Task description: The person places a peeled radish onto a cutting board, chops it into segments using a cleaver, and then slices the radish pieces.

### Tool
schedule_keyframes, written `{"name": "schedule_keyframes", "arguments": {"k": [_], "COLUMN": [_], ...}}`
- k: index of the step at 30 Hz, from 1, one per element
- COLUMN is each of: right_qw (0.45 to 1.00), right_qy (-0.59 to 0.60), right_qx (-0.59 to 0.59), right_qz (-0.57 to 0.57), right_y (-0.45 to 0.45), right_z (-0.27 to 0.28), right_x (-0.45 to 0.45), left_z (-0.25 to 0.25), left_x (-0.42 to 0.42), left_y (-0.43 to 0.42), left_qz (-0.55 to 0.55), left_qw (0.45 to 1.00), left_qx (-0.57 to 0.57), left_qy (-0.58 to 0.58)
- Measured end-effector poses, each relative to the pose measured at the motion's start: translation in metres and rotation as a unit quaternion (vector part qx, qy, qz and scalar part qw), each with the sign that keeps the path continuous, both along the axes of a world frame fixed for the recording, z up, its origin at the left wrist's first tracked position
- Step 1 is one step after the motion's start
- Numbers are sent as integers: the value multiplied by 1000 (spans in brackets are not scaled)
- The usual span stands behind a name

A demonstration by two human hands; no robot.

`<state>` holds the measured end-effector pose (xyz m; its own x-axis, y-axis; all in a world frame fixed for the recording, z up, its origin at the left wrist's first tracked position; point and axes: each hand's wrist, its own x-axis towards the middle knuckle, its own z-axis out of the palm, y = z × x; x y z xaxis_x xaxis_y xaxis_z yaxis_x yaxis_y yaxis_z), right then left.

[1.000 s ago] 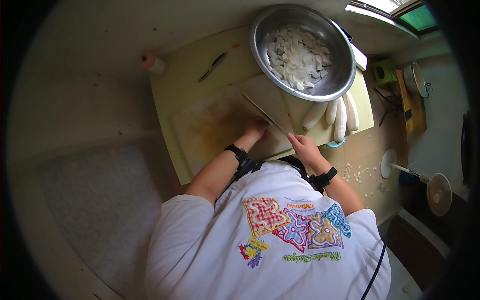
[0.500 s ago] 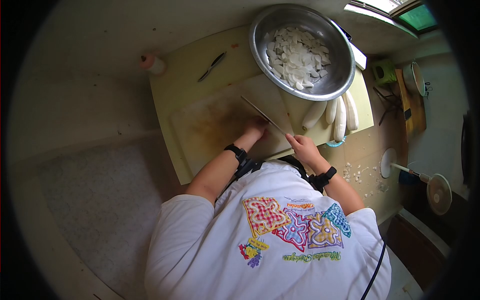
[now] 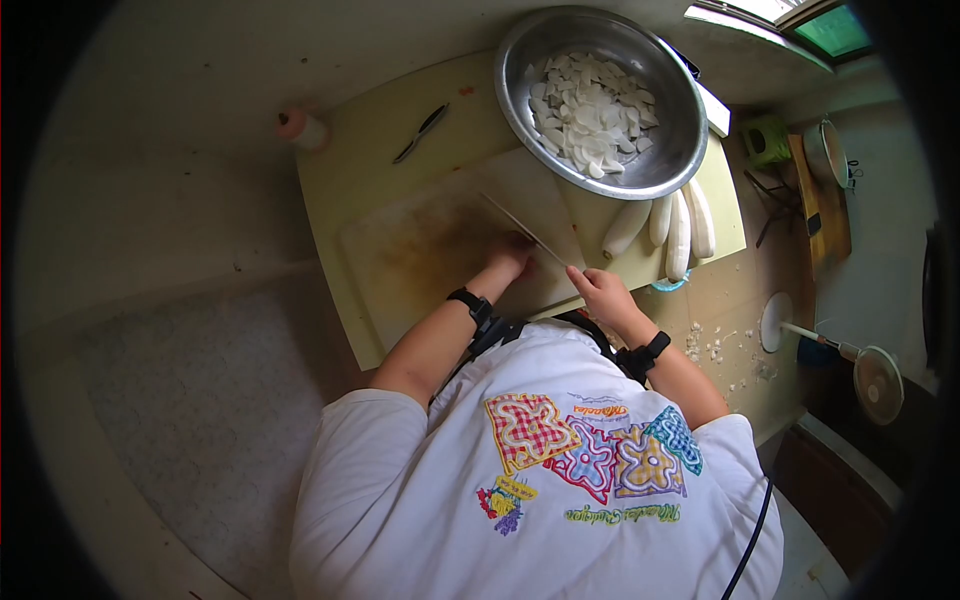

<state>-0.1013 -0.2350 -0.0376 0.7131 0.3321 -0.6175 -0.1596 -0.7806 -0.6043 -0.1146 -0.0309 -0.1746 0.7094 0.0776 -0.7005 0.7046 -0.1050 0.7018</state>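
Observation:
My right hand (image 3: 604, 293) is wrapped round the handle of a kitchen knife (image 3: 515, 221), whose thin blade edge points away over the cutting board (image 3: 385, 270). Beside the blade, my left hand (image 3: 512, 260) is low on the board with its fingers curled. Whatever those fingers hold is hidden by the hand and the knife. Brown stains mark the middle of the board. Beyond it stands a wide metal bowl (image 3: 682, 150) with many white radish slices (image 3: 592, 110) in it. Several whole peeled white radishes (image 3: 678, 235) lie side by side below the bowl.
A dark-handled peeler or small knife (image 3: 421, 133) lies on the yellow table (image 3: 365, 130) behind the board. A pink-topped bottle (image 3: 302, 129) stands at the left corner. White scraps (image 3: 715, 345) and a fan (image 3: 878, 385) are on the floor to the right.
The view has shifted very slightly. Both hands and the knife stay in nearly the same place over the board.

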Motion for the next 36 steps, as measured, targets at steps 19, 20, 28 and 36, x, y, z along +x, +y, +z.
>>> {"name": "schedule_keyframes", "arguments": {"k": [19, 20, 28, 36], "right_qw": [1000, 1000, 999, 1000], "right_qy": [-2, -1, -16, -17], "right_qx": [-25, -25, -29, 1], "right_qz": [9, 9, 27, 12], "right_y": [10, 10, 16, 13], "right_z": [9, 9, 5, -19], "right_x": [-2, -1, 3, 8], "left_z": [12, 11, 23, 16], "left_x": [-1, -1, 1, -1], "left_y": [-1, -2, 1, -3], "left_qz": [48, 58, 30, 69], "left_qw": [998, 998, 999, 997], "left_qx": [-21, -25, 2, -31], "left_qy": [16, 19, 15, -1]}}
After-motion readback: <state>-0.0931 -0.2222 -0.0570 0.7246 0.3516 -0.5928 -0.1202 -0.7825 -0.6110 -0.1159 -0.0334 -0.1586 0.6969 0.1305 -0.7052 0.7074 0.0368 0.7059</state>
